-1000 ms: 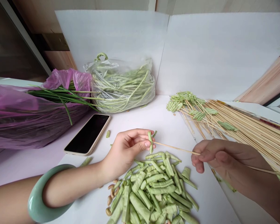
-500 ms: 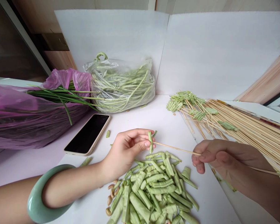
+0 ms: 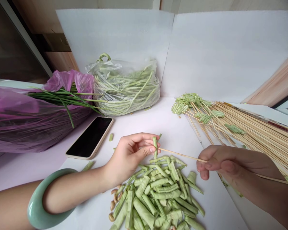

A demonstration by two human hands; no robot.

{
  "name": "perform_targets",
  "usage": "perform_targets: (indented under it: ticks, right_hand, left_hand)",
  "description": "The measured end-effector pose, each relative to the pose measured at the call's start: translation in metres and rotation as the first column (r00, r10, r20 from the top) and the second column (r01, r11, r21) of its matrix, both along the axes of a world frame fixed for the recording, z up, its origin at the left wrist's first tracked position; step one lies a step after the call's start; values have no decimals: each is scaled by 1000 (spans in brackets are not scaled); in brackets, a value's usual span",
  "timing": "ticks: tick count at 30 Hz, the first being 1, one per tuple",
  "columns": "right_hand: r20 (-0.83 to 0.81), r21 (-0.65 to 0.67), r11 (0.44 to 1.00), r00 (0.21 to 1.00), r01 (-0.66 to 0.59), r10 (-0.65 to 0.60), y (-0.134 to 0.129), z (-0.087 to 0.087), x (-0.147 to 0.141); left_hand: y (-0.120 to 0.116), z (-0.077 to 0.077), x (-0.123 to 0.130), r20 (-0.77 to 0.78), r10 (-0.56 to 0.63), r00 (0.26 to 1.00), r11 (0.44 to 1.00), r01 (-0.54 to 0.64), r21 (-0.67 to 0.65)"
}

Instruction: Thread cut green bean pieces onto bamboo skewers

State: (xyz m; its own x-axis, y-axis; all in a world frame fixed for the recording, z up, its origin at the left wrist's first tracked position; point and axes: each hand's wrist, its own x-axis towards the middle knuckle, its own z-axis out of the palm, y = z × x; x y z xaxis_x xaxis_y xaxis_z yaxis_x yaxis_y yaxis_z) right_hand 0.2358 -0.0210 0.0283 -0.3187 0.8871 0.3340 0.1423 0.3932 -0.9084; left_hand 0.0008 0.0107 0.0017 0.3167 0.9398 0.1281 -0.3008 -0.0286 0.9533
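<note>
Left hand (image 3: 133,151), at the centre of the frame, pinches a short green bean piece (image 3: 155,142) nearly upright between thumb and fingers; the tip of a thin wooden skewer (image 3: 179,154) meets it, though how deep it goes cannot be told. Right hand (image 3: 232,161), at the right of the frame, has its fingers closed around that skewer, whose shaft emerges again toward the right edge. Below the hands, at lower centre, a pile of cut bean pieces (image 3: 156,195) lies on the white surface (image 3: 86,203), with a few tan seeds (image 3: 111,217) along its left side. A green bangle (image 3: 35,204) circles the left forearm. At left centre a phone (image 3: 90,137) lies face up, its screen dark. Purple bag (image 3: 12,127) at left and clear bag (image 3: 127,92) at upper centre hold green stalks and long beans. At right, bean-loaded skewers (image 3: 188,103) lie beside many bare sticks (image 3: 259,131); behind these, any print on a dark multicoloured strip (image 3: 277,123) is too small to read.
</note>
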Motion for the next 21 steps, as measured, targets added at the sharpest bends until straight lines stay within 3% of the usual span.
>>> perform_targets:
  ticks: [12,21]
  right_hand:
    - [54,88,995,998,-40,35,-5,-3,-5]
    - [-33,42,994,994,-103,104,-4,-9,-4]
  left_hand:
    - [0,0,-1,-65,71,995,997,-70,10]
    - [-1,2,-1,10,-5,1000,997,6,-77]
